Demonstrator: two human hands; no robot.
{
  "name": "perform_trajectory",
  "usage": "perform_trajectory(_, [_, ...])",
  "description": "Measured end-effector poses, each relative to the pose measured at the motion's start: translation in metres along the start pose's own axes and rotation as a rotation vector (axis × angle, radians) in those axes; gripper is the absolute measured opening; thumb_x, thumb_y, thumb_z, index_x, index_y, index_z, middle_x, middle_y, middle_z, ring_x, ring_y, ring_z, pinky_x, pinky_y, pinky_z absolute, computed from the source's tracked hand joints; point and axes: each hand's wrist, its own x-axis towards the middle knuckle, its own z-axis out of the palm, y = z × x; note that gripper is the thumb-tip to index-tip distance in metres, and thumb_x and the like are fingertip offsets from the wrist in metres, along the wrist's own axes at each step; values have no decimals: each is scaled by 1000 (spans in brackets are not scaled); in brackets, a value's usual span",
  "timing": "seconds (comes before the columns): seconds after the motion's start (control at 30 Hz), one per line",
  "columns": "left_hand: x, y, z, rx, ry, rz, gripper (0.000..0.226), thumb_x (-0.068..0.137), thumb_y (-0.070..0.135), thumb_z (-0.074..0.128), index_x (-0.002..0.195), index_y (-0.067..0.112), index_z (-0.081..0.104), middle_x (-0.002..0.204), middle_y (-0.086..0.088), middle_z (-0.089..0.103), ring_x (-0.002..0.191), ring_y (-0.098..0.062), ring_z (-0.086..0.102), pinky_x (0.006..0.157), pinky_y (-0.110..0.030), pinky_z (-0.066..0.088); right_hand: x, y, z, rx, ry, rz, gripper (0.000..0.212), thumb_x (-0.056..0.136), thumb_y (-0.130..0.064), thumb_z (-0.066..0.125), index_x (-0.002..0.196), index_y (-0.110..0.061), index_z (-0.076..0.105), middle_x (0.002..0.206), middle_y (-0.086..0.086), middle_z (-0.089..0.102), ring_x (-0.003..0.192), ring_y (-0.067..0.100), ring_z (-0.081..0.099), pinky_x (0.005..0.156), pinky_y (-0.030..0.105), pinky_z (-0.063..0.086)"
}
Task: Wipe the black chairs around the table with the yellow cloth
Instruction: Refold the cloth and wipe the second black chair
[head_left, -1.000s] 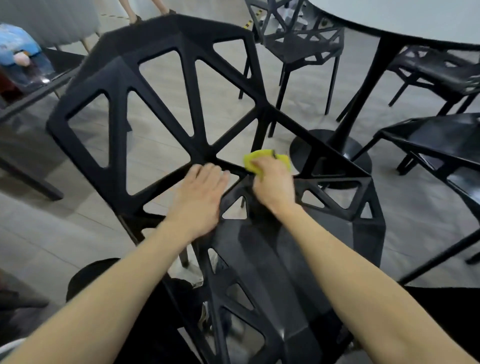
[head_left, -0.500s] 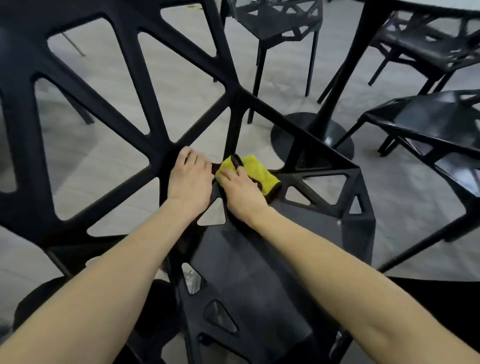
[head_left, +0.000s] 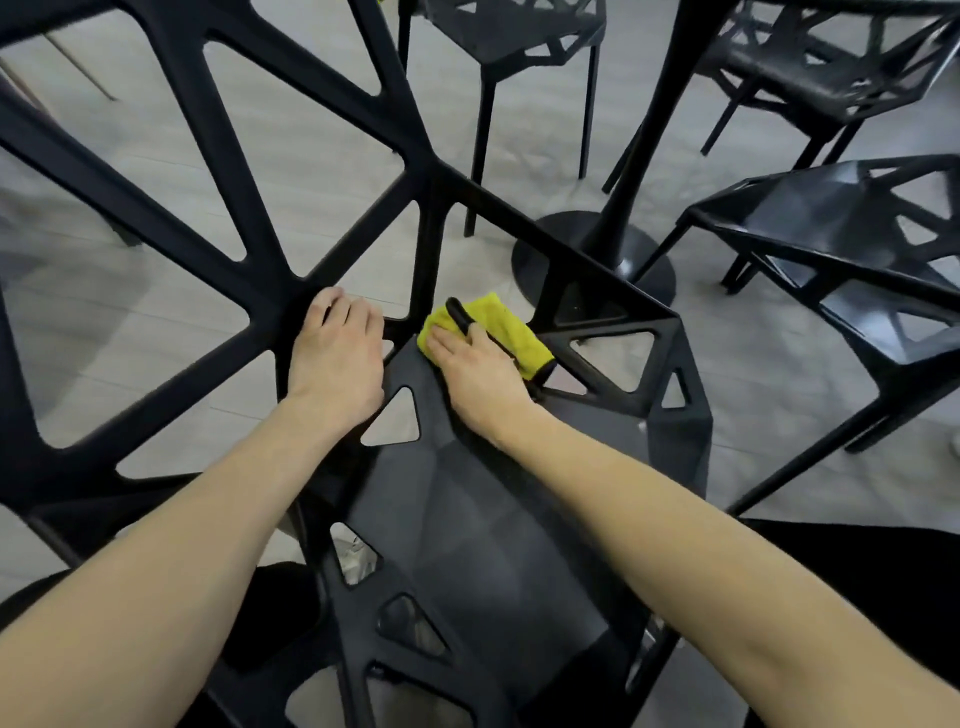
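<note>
- The yellow cloth (head_left: 498, 332) is a small folded pad of bright yellow fabric with a dark edge trim at its lower right corner. A narrow black strip crosses its top face on a diagonal.
- The cloth lies just above the centre of the frame, at the rear of the seat of the nearest black chair (head_left: 483, 525), where the seat meets the backrest struts.
- The right hand (head_left: 475, 374) lies on the cloth from the lower left. Its fingers are curled over the near edge of the cloth and press it against the chair frame. The far half of the cloth shows beyond the fingertips.
- The left hand (head_left: 337, 358) sits just left of the cloth, apart from it. Its fingers are curled over a backrest strut of the same chair and grip it.
- The two hands are near each other and do not touch; a strut junction lies between them.
- The nearest chair is matte black with a solid seat panel and triangular cut-outs along its edges. Its open lattice backrest fills the upper left of the frame.
- The table pedestal (head_left: 628, 223) and its round base stand on the grey floor at upper centre right.
- Further black chairs stand at upper centre (head_left: 514, 31), upper right (head_left: 821, 67) and right (head_left: 831, 218).
</note>
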Motion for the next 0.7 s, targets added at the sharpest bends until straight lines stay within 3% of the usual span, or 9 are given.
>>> perform_trajectory(0.1, [0,0,1,-14,19,-1,57,92,34,56,141,5,55,134,-13,62,141,-37,47,131,-46,18,-50,62,-12,-60,-48,-9,74,91,-22,10,143,-17,63,148,1,62,115,40,54,96,52,50])
perform_trajectory(0.2, [-1,3,2,-42,29,-4,56,88,30,52,138,4,56,130,-13,62,138,-37,48,131,-47,18,-123,123,-38,-101,6,154,63,91,-13,26,143,-20,61,146,-3,62,110,37,51,93,49,52])
perform_trajectory(0.27, [0,6,1,-49,20,-18,57,87,30,52,139,4,54,130,-12,61,136,-36,48,131,-46,15,-124,119,-44,-96,79,213,59,89,-4,41,142,-17,61,146,0,62,106,36,51,94,44,51])
perform_trajectory(0.33, [0,10,-3,-53,-22,-26,61,89,32,55,143,5,51,134,-11,59,139,-35,45,132,-46,11,-89,82,-27,-14,89,94,60,86,1,45,143,-11,59,147,6,60,102,34,48,98,42,43])
perform_trajectory(0.4, [0,10,-5,-23,-34,-42,70,91,39,57,151,5,45,141,-10,57,145,-34,41,133,-45,8,-49,35,-10,97,-27,-14,63,90,-4,34,149,-9,55,153,7,57,103,34,46,101,43,44])
perform_trajectory(0.47, [0,8,-6,5,-55,-24,77,89,43,56,154,6,42,145,-9,56,148,-33,40,133,-44,9,-35,26,-3,136,-18,-26,69,91,-13,21,151,-13,54,155,0,57,104,32,46,95,45,50])
perform_trajectory(0.6, [0,4,-2,-6,-28,-4,79,82,38,55,152,5,44,142,-10,60,141,-33,46,133,-43,13,-105,95,-13,63,50,-22,68,82,1,57,143,-27,67,151,-16,60,96,24,46,89,36,50])
perform_trajectory(0.7, [-1,13,0,-9,-66,-42,90,77,47,51,155,3,40,148,-14,55,145,-37,40,133,-48,11,-181,137,-20,138,123,140,73,81,7,59,142,-31,68,149,-23,59,94,21,42,89,36,53])
